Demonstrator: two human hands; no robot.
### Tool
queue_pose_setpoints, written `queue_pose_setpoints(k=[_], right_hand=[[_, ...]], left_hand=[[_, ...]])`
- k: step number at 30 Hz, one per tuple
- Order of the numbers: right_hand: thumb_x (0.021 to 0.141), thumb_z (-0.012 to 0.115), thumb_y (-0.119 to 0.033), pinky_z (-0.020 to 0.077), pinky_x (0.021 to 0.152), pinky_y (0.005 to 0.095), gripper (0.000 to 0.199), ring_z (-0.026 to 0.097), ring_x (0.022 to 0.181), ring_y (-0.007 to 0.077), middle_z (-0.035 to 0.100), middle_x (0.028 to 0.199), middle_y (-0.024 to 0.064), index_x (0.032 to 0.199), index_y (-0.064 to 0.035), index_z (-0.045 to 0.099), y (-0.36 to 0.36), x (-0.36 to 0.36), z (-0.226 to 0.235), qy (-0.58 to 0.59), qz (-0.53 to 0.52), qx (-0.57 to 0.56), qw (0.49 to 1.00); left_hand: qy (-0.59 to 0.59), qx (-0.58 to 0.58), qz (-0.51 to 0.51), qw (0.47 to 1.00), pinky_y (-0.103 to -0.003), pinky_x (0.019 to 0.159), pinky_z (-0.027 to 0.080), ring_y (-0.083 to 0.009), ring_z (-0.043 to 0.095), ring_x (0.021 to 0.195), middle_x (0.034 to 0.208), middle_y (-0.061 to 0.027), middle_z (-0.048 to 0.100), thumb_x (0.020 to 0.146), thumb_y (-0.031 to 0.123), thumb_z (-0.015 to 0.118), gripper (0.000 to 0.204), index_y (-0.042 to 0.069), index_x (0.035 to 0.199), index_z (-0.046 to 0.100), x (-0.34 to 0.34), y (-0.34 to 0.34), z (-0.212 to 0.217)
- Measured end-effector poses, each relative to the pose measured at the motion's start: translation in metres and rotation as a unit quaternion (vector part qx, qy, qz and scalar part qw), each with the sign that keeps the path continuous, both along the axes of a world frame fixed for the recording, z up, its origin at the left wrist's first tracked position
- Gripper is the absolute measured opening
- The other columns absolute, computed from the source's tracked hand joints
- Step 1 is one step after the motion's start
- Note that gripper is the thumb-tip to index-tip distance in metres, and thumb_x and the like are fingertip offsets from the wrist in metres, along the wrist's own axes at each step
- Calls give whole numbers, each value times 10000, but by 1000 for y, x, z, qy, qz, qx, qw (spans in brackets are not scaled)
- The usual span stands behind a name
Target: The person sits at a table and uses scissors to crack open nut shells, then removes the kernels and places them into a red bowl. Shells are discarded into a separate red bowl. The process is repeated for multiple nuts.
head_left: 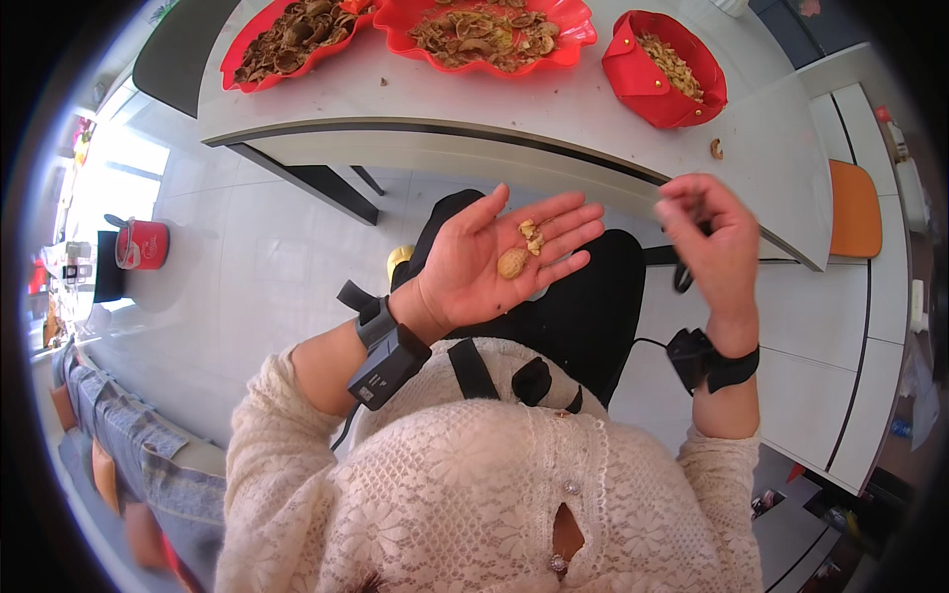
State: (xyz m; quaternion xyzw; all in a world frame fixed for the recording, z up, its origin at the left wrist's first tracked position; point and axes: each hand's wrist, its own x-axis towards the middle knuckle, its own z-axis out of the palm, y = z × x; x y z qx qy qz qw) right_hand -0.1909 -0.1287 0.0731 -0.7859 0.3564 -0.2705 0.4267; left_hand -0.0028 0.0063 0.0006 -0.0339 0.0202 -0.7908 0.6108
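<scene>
My left hand (494,252) lies palm up over my lap with its fingers stretched out flat. On it rest a rounded tan walnut piece (512,263) and some smaller walnut kernel bits (532,237) near the fingers. To the right, my right hand (714,232) is raised near the table's front edge, its fingers curled. A dark object with a black loop (682,278) shows at these fingers; its kind I cannot make out.
On the grey-white table (474,104) stand a red dish (259,79) of walnut shells, a wavy-rimmed red dish (583,42) of shell bits and a red snap-cornered basket (633,94) with kernels. A curved nut piece (717,149) lies near the right edge. An orange seat (855,210) is beyond.
</scene>
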Motion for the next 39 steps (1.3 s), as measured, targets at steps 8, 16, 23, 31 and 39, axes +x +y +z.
queue_pose_setpoints(k=[8,16,23,31,39], right_hand=[[743,730,-126,485,593,253,301,607,633,136,620,716,58,1021,-66,630,59,41,-12,78,188,47,978],[730,718,-48,403,554,207,264,480,591,57,571,717,-8,970,-36,608,63,46,-28,69,168,47,982],[736,689,-28,343,500,176,208,406,528,16,514,614,-44,926,-44,604,53,21,-15,-68,129,54,988],[738,673,21,346,520,156,241,425,567,-2,527,673,-43,963,-2,587,50,-7,-10,-114,90,61,988],[747,678,32,369,558,165,254,441,599,13,526,696,-31,982,3,586,39,-28,-18,-166,99,83,978]], left_hand=[[-72,0,9,997,-402,1128,225,-273,235,1386,1499,-158,230,977,440,269,646,-10,1436,203,-2,-2,-3],[-106,10,23,994,-391,1130,220,-261,234,1388,1493,-149,252,979,413,285,617,-11,1425,239,-7,-6,-3],[-106,-11,53,993,-396,1122,272,-285,308,1353,1464,-179,292,977,203,322,499,-34,1408,246,1,-8,9],[-116,-5,82,990,-391,1133,273,-341,285,1354,1436,-229,310,932,108,349,489,-75,1379,270,27,-23,54],[-234,-59,146,959,-384,1118,310,-345,310,1334,1427,-256,291,900,29,301,499,-88,1379,233,29,-68,100]])
